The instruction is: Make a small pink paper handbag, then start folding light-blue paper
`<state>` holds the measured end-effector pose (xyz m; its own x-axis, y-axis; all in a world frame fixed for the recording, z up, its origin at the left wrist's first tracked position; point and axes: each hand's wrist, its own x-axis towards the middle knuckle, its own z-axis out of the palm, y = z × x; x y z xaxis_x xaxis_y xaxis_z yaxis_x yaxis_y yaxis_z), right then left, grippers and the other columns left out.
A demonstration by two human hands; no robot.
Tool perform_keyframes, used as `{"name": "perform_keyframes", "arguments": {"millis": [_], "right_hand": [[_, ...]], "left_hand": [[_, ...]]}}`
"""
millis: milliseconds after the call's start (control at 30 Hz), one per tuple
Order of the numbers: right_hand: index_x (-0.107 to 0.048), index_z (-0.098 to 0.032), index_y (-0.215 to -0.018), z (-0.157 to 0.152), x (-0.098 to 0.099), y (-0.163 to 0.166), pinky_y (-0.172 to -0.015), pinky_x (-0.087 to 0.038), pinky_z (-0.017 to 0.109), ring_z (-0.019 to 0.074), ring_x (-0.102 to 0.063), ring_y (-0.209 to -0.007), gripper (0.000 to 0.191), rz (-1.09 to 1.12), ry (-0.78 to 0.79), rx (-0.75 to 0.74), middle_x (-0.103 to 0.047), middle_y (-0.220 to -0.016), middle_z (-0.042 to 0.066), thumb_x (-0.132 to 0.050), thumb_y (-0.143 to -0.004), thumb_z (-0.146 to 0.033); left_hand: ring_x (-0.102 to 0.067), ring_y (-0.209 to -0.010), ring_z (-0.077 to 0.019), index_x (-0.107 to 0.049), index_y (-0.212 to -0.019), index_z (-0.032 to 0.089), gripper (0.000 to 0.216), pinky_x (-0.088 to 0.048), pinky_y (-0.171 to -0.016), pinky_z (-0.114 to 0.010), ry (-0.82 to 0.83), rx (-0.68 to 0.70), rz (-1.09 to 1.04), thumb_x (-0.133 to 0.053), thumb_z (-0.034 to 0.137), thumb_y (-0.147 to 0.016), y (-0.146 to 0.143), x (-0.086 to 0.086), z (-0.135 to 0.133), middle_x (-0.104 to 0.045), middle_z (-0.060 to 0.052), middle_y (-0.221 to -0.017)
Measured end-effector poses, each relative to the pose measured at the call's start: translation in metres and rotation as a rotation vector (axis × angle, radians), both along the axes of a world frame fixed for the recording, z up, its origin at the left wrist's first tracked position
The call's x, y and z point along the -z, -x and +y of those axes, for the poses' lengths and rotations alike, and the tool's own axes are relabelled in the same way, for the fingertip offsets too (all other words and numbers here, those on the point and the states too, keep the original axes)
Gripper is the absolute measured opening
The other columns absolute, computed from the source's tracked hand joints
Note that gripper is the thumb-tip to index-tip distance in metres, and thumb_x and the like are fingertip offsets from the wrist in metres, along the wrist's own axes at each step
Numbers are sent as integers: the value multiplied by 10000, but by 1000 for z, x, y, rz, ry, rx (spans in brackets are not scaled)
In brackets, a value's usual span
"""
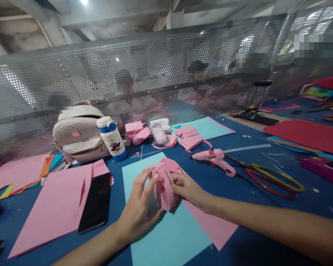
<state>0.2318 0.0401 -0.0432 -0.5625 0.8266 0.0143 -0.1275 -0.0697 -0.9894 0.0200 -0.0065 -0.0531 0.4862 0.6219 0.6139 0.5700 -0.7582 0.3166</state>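
Note:
A folded pink paper piece (164,186), shaped like a small bag with a curved strip across it, is held between my two hands. My left hand (140,201) grips its left side, with fingertips on the upper edge and the thumb low down. On the right side, the fingers of my right hand (190,190) pinch the paper near its edge. Beneath lies a light blue paper sheet (172,236), overlapping a pink sheet (210,225). The pink glue gun (215,157) rests just beyond my right hand, its cord running right.
Scissors (266,175) with red and yellow handles lie at right. A black phone (96,203) rests on pink sheets (52,207) at left. Behind stand a bottle (112,140), a pale backpack (80,129) and small pink paper bags (191,138). A perforated metal screen (161,66) borders the table.

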Motion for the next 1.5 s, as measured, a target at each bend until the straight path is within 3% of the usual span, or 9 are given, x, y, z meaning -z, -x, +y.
{"name": "perform_keyframes", "arguments": {"millis": [500,700,833,1000,1133,1233,1333,1500], "right_hand": [[-676,-149,-904,0,1,-1,-632,-482,244,160,-617,-753,418,26,25,-15,-677,-842,32,-802,-736,-510],[-665,-148,-910,1,3,-1,-759,-524,295,188,-658,-854,387,37,-9,-20,-689,-877,35,-795,-756,-479],[-640,-158,-1008,-1,4,-1,-590,-534,245,137,-632,-679,366,14,13,-45,-648,-823,9,-745,-809,-446],[-609,-192,-1082,-3,5,-1,-436,-447,203,90,-509,-514,308,-60,-65,-12,-577,-763,-23,-673,-870,-407],[-651,-193,-1046,-4,-1,0,-690,-532,269,154,-595,-735,261,-58,-155,77,-631,-828,5,-708,-841,-344],[-684,-181,-983,-4,-6,1,-852,-524,337,211,-627,-880,249,-28,-183,96,-669,-879,22,-749,-792,-329],[-709,-177,-947,-3,-10,3,-889,-512,361,229,-639,-910,257,28,-139,79,-694,-886,25,-783,-751,-326],[-728,-178,-976,-6,-15,5,-754,-501,284,182,-654,-819,300,115,91,30,-721,-851,25,-794,-779,-394]], "left_hand": [[-224,-1490,-363,-106,-1585,269,867,-344,-1147,-599,-8,-17,20,-630,150,-905,-1,-4,-1,-219,-199,-1584],[-229,-1489,-342,-116,-1587,229,846,-314,-1177,-560,-37,-12,15,-635,179,-921,-1,-5,0,-240,-199,-1578],[-229,-1490,-339,-120,-1586,244,855,-298,-1181,-560,-52,-20,-5,-647,178,-916,-1,-5,0,-247,-190,-1579],[-226,-1491,-330,-113,-1587,255,861,-305,-1176,-548,-25,-36,-11,-638,165,-911,0,-5,0,-237,-179,-1583],[-221,-1493,-319,-112,-1588,222,850,-274,-1192,-538,-46,-9,0,-636,184,-920,1,-5,1,-241,-192,-1579],[-237,-1491,-308,-128,-1585,195,840,-258,-1202,-524,-80,-2,1,-639,180,-918,1,-4,2,-261,-199,-1572],[-258,-1491,-275,-144,-1582,192,816,-233,-1218,-485,-125,-6,4,-623,138,-924,0,-3,2,-308,-189,-1559],[-256,-1497,-231,-164,-1581,208,786,-134,-1245,-479,-221,29,54,-591,74,-935,-3,-2,2,-454,-161,-1485]]}}
